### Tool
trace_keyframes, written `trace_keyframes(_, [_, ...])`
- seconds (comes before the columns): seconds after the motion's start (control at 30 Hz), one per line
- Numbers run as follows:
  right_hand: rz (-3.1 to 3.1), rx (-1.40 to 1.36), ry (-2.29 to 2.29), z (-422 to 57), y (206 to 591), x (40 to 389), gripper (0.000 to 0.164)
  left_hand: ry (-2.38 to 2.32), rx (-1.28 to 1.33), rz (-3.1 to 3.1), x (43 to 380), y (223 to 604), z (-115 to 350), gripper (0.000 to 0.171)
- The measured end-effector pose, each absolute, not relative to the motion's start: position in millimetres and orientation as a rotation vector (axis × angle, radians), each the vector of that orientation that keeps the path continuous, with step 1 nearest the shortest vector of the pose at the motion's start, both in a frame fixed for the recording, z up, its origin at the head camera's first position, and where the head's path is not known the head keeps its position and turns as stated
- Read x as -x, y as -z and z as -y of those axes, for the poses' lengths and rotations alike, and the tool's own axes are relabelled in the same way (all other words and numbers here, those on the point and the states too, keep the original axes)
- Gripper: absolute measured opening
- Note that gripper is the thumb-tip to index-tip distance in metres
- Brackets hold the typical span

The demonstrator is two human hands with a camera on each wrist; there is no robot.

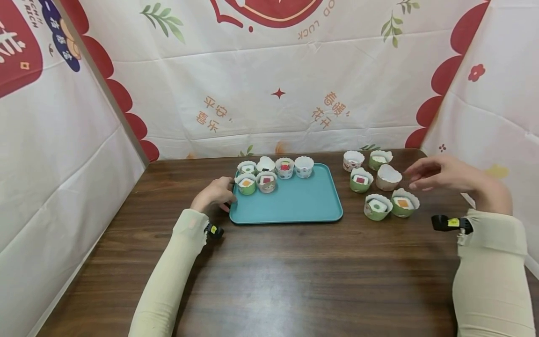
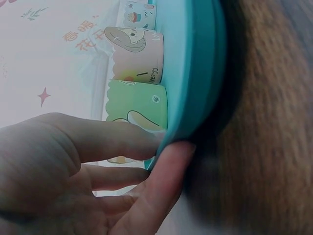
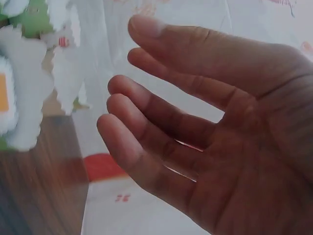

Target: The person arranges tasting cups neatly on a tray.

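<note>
"Behind both hands, what do you see?"

"A big white cloth (image 1: 252, 84) with red on it."

"And under the hands?"

"A brown counter (image 1: 269, 262)."

"What is next to the left hand (image 1: 214, 193)?"

"A flat blue tray (image 1: 303, 201), to the right of that hand. The thumb and fingers pinch its edge."

"How about the right hand (image 1: 450, 173)?"

"Its fingers are loose, a little bent and a bit apart."

"Where are the cups?"

"Six paper cups (image 1: 266, 188) sit on the tray, just right of the left hand. Six more cups (image 1: 360, 187) stand on the counter, to the left of the right hand. A pale cup (image 1: 387, 185) in that bunch is just beside its fingertips. A green cup (image 1: 403, 212) is near too, closer to the person than that hand."

"What is the smallest thing?"

"An orange square (image 1: 403, 203) inside that green cup, left of the right hand."
</note>
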State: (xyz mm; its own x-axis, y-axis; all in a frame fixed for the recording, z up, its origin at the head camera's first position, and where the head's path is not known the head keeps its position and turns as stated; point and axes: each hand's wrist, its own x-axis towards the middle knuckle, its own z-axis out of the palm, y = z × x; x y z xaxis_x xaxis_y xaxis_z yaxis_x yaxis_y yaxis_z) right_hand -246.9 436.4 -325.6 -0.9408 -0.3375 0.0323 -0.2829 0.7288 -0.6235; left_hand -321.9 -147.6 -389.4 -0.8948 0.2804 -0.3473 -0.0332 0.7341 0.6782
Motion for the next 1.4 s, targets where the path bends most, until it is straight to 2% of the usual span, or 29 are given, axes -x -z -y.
trace_keyframes(0.23, [-2.762,0.467,0.792,-445.8,334.8,246.1,0.057,-0.992,-0.191,-2.510,320.4,388.3,147.8,0.080])
trace_keyframes(0.33, [-2.700,0.439,0.755,-445.3,339.0,247.4,0.063,-0.991,-0.194,-2.513,320.4,388.5,147.8,0.080])
trace_keyframes(0.63, [-2.566,0.420,0.778,-441.2,347.2,252.3,0.066,-0.985,-0.213,-2.515,320.0,389.2,147.5,0.081])
trace_keyframes(0.97, [-2.474,0.378,0.857,-442.8,356.4,254.0,0.060,-0.981,-0.197,-2.521,320.5,389.4,146.2,0.081])
trace_keyframes(1.23, [-2.469,0.389,0.837,-440.3,361.7,259.1,0.071,-0.982,-0.191,-2.521,319.9,389.2,146.2,0.082])
trace_keyframes(1.4, [-2.360,0.307,0.925,-440.9,361.6,260.4,0.058,-0.985,-0.198,-2.520,319.9,388.5,145.0,0.082])
